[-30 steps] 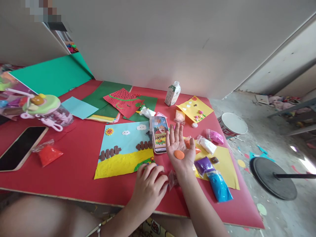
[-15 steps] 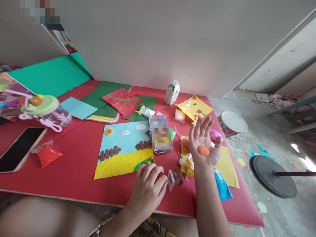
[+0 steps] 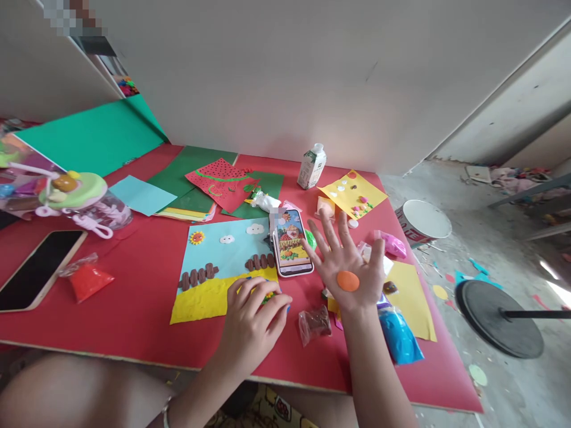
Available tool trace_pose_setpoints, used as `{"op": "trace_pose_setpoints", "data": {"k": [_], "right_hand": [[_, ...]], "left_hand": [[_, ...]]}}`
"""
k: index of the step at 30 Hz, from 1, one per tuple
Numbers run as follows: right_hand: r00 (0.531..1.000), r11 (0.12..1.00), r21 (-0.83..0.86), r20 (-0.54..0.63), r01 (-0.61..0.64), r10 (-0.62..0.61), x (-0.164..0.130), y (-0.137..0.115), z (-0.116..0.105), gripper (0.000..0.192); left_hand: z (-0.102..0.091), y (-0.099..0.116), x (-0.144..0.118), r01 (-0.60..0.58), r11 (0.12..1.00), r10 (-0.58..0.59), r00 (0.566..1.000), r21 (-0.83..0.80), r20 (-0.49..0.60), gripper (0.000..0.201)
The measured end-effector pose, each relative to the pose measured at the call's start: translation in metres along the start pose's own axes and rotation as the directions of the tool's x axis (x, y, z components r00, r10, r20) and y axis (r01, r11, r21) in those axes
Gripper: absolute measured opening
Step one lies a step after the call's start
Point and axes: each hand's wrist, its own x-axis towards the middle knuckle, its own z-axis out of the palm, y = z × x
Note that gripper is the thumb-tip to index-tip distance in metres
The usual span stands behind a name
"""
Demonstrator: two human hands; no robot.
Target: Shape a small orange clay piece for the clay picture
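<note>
So there's this flat, smooth orange disc (image 3: 348, 281), kinda oval from here, just sitting on the open palm of the right hand (image 3: 350, 273), down toward the wrist. The blue picture (image 3: 229, 261) lies flat under and beyond the left hand (image 3: 254, 315), with a smiley sun (image 3: 197, 238), puffy white clouds (image 3: 256, 229), brown fence (image 3: 198, 276) pieces and a bumpy yellow field (image 3: 200, 303). Its near right corner, with some green, is mostly hidden by that hand's fingers.

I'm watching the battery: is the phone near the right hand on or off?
On: the phone has a lit screen showing bright colours.
</note>
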Motion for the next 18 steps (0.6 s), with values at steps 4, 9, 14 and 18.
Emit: {"op": "trace_pose_setpoints", "data": {"k": [4, 9, 14, 18], "right_hand": [[0.989, 0.986, 0.098, -0.063, 0.137, -0.131, 0.002, -0.017, -0.013, 0.052], [0.971, 0.961, 0.177, -0.15, 0.214, -0.189, 0.009, -0.021, -0.027, 0.046], [0.961, 0.973, 0.126, -0.225, 0.192, -0.161, 0.015, -0.015, -0.03, 0.047], [0.959, 0.977, 0.097, -0.23, 0.191, -0.165, 0.016, -0.015, -0.03, 0.046]], "left_hand": [[0.008, 0.003, 0.001, -0.012, 0.999, 0.015, 0.997, -0.045, 0.078, 0.013], [0.035, 0.016, 0.027, -0.103, 0.994, 0.111, 0.965, -0.045, 0.24, 0.016], [0.064, 0.034, 0.058, -0.178, 0.984, 0.167, 0.855, -0.025, 0.492, 0.018], [0.072, 0.043, 0.07, -0.062, 0.997, 0.079, 0.8, -0.049, 0.595, 0.02]]}}
